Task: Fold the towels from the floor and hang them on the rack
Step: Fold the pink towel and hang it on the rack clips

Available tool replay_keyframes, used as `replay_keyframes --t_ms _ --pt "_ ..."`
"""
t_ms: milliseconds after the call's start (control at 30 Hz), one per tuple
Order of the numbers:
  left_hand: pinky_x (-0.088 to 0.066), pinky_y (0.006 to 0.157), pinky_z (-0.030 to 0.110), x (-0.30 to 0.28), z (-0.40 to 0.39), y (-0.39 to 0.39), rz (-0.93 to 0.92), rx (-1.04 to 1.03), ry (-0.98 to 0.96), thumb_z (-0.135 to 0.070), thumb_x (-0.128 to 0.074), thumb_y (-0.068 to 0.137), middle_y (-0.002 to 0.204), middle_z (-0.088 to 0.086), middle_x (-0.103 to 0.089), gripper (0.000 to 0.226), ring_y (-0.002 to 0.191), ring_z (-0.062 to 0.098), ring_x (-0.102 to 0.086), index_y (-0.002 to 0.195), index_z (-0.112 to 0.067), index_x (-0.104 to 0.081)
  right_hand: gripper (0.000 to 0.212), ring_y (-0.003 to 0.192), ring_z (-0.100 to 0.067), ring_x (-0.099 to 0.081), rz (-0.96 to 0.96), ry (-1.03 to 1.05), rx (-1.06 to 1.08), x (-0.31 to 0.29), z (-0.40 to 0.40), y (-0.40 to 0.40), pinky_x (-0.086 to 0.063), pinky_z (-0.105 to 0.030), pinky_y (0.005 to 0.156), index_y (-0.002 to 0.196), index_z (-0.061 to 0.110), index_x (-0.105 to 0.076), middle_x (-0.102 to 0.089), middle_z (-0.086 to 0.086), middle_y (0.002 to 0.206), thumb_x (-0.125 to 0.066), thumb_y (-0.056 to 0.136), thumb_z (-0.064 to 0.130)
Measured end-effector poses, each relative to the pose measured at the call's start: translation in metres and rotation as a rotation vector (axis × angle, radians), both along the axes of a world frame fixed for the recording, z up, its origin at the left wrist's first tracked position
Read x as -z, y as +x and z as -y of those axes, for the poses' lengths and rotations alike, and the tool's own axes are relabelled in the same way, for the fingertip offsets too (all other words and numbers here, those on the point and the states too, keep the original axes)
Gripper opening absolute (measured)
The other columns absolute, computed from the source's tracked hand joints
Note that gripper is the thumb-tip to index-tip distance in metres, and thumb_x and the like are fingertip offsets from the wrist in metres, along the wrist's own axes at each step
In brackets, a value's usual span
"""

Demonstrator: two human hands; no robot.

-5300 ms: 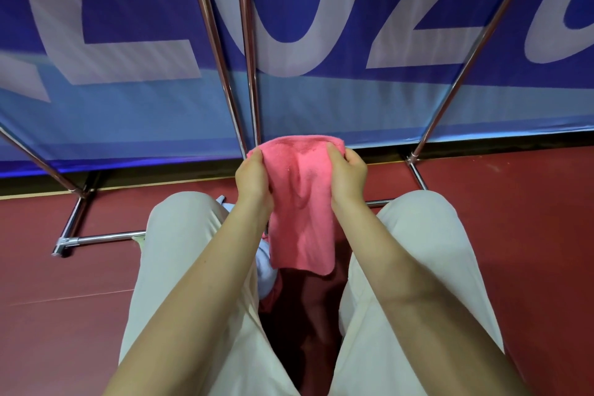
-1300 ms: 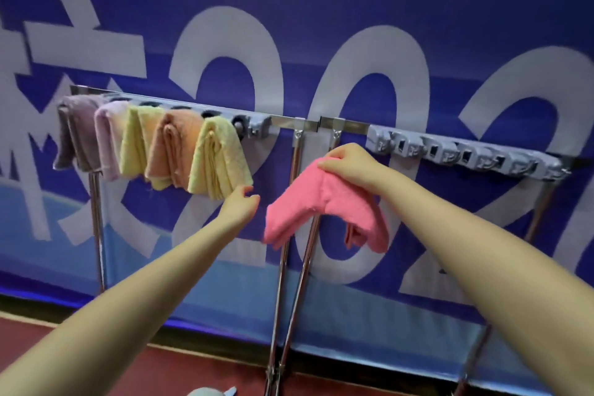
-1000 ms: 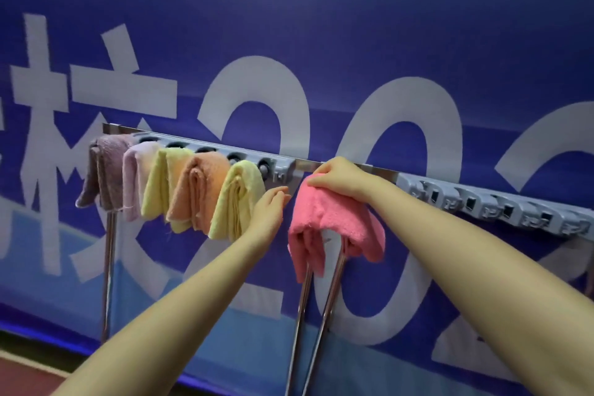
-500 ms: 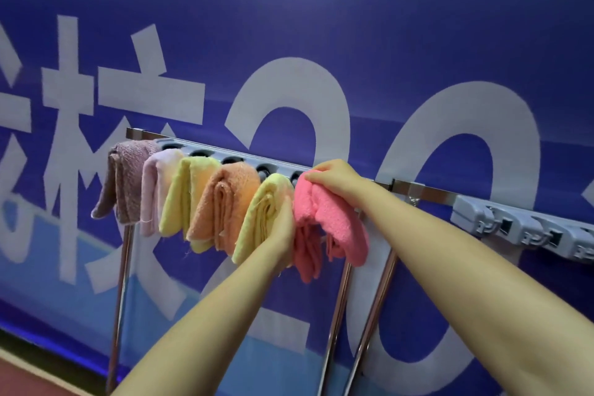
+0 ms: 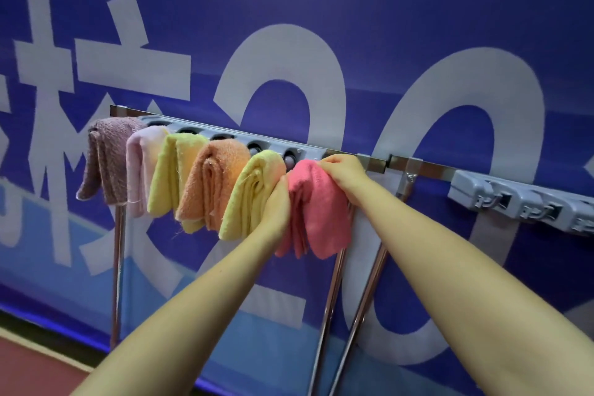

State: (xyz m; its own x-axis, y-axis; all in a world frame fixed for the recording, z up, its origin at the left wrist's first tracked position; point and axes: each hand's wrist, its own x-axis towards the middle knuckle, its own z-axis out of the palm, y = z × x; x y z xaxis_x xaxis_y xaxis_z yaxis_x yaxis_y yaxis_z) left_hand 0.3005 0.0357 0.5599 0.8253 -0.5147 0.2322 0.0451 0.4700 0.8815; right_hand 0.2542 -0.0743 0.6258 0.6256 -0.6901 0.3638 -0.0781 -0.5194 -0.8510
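Hanging folded over the rack, the pink towel sits at the right end of a row, just beside a yellow towel. The right hand curls its fingers over the pink towel's top, pinching it against the bar. The left hand is tucked between the yellow and pink towels, touching both; its fingers are hidden, so its grip cannot be told.

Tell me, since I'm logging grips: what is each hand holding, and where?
The right hand pinches the folded pink terry towel at its top fold on the rack; the left hand presses its left side.
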Motion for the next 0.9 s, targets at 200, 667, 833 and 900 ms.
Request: replay_keyframes --t_ms 200,667,833,900 --pt "-0.049 0.094 0.032 -0.004 -0.007 -0.002 0.185 -0.060 0.154 -0.035 -0.050 0.098 0.096 -0.008 -0.070 0.022 0.097 0.010 -0.063 0.094 -0.027 -0.070 0.008 0.078 -0.011 -0.059 0.141 0.032 0.031 0.015 -0.011 -0.004 -0.047 -0.021 0.067 0.091 0.011 -0.071 -0.068 -0.001 0.085 -0.069 0.084 0.013" --pt "-0.053 0.067 0.027 -0.021 -0.065 -0.040 0.207 -0.136 0.286 -0.030 -0.035 0.095 0.079 0.003 -0.064 0.032 0.078 0.015 -0.063 0.076 -0.024 -0.059 0.035 0.121 -0.017 -0.053 -0.005 -0.129 -0.060 0.049 -0.059 -0.082 -0.041 -0.034 0.104 0.128 0.019 -0.059 -0.059 0.000 0.131 -0.040 0.098 0.024" --pt "-0.053 0.075 0.043 -0.018 -0.091 -0.063 0.192 -0.165 0.314 -0.017 -0.032 0.095 0.091 0.009 -0.062 0.028 0.079 0.024 -0.057 0.082 -0.022 -0.057 0.029 0.114 -0.013 -0.055 -0.073 -0.127 -0.126 0.076 -0.075 -0.127 -0.044 -0.028 0.096 0.122 0.019 -0.061 -0.062 0.002 0.124 -0.047 0.097 0.022" --pt "-0.052 0.069 0.036 -0.015 -0.096 -0.077 0.171 -0.143 0.306 -0.015 -0.035 0.093 0.092 0.011 -0.063 0.028 0.072 0.021 -0.056 0.092 -0.015 -0.063 0.025 0.109 -0.012 -0.057 -0.034 -0.105 -0.096 0.084 -0.083 -0.144 -0.046 -0.029 0.095 0.114 0.020 -0.065 -0.064 0.003 0.116 -0.047 0.096 0.023"
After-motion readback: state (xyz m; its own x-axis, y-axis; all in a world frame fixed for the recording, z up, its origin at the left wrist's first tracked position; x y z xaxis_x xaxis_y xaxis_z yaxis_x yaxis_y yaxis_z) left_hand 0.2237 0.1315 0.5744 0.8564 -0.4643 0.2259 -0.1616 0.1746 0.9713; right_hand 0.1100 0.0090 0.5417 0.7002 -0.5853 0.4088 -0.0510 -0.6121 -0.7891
